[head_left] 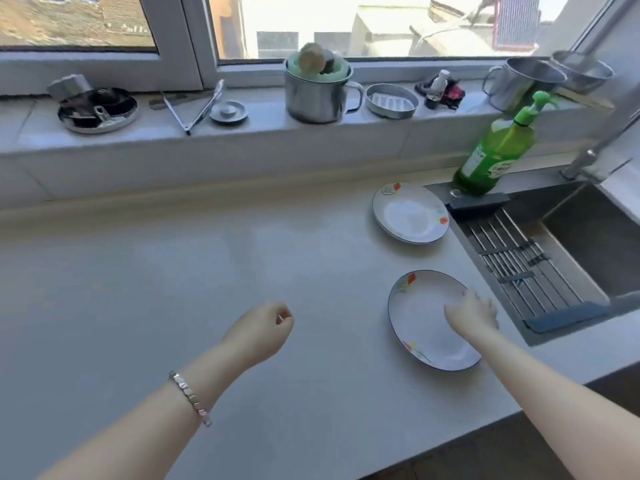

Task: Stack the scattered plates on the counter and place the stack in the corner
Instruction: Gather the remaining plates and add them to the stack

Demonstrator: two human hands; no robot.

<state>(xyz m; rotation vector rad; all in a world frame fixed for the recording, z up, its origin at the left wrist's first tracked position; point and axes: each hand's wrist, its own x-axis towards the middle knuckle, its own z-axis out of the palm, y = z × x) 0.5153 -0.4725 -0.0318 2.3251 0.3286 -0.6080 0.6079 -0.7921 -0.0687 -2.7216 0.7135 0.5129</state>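
Observation:
Two white plates with blue rims and orange flower prints lie apart on the pale counter (173, 289). The far plate (410, 213) sits by the sink's back left corner. The near plate (422, 323) lies close to the counter's front edge. My right hand (472, 313) rests on the near plate's right rim, fingers curled over the edge; I cannot tell whether it grips. Over the bare counter to the left of that plate hovers my left hand (263, 329), fingers curled shut and holding nothing. A silver bracelet is on that wrist.
A steel sink (588, 244) with a drain rack (519, 261) lies right of the plates. A green soap bottle (495, 157) stands at its back edge beside the faucet (588, 157). The windowsill carries a steel mug (318, 95), a soap dish (391, 100), tongs (197, 109) and other pots.

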